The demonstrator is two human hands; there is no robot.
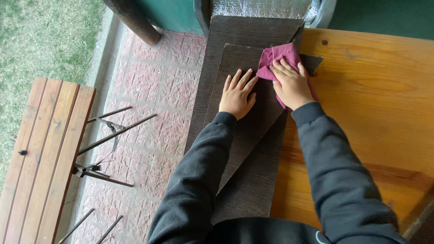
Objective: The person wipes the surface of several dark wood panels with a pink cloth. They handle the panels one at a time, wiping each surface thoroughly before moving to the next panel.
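Both hands work on the upper dark wood-grain panel (246,117): the left hand (237,94) lies flat with fingers spread, pinning it, while at its two o'clock the right hand (292,83) presses a crumpled maroon cloth (276,56) near the panel's far corner. Soft and light, the cloth bunches readily under the palm. Looking thin and stiff, the panel is probably best gripped by its long edges. It rests on a second dark panel (247,190), beside the orange wooden table (370,113).
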